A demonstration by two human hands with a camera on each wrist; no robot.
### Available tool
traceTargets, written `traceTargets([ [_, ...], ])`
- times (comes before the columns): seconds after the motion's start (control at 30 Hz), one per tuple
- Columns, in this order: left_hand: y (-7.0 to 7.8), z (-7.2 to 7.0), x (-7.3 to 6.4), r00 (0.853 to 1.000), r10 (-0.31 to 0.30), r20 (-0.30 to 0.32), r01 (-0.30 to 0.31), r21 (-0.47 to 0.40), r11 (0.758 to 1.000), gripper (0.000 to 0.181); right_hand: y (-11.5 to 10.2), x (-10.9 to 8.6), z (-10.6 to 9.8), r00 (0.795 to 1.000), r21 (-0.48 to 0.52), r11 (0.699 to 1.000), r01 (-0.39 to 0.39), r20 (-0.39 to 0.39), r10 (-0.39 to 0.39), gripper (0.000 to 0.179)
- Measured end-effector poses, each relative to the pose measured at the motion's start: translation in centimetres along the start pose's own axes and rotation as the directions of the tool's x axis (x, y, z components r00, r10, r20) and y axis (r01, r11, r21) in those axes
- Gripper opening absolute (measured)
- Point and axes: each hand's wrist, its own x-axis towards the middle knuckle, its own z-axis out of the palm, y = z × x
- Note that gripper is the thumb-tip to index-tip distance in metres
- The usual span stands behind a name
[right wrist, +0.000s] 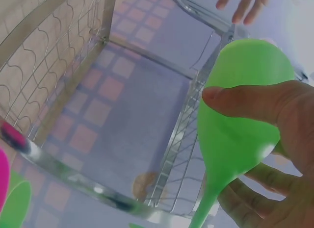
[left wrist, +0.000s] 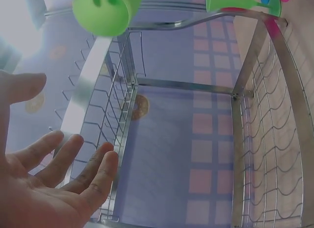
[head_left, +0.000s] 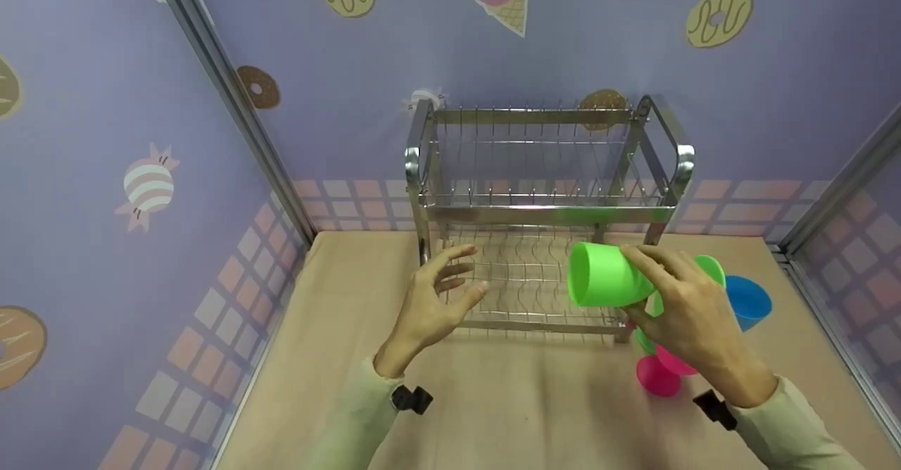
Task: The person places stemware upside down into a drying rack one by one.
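Note:
My right hand [head_left: 686,308] grips a bright green plastic goblet [head_left: 609,274] by its bowl, tilted on its side with the mouth toward the left. In the right wrist view the thumb lies across the goblet's bowl [right wrist: 240,125], the other fingers are behind it, and the stem points down. My left hand [head_left: 440,294] hangs in front of the left part of a two-tier metal dish rack [head_left: 549,214], fingers spread and nothing in them. The held goblet is in front of the rack's right side, below its upper tier.
Right of the rack, partly behind my right hand, stand a blue cup [head_left: 748,301], another green goblet [head_left: 711,269] and pink goblets with a visible base [head_left: 659,377]. A beige cloth [head_left: 338,315] covers the table. Patterned walls [head_left: 549,62] stand behind and beside it.

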Motion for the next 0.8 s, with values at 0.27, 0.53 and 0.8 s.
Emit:
traceTargets([
  [0.27, 0.4, 2.0, 0.4, 0.999, -0.004, 0.04, 0.004, -0.009, 1.0, 0.064, -1.5, 0.7, 1.5, 0.999, -0.058, 0.997, 0.053, 0.007, -0.053, 0.096],
  [0.53, 1.2, 3.8, 0.5, 0.997, 0.014, 0.075, -0.009, -0.058, 0.998, 0.068, -3.0, 1.2, 2.5, 0.994, -0.079, 0.991, 0.106, -0.031, -0.109, 0.091],
  [0.8, 1.4, 4.8, 0.2, 0.986, 0.059, 0.158, -0.049, -0.069, 0.996, 0.075, -4.3, 1.3, 2.7, 0.988, -0.061, 0.988, 0.144, -0.046, -0.147, 0.093],
])
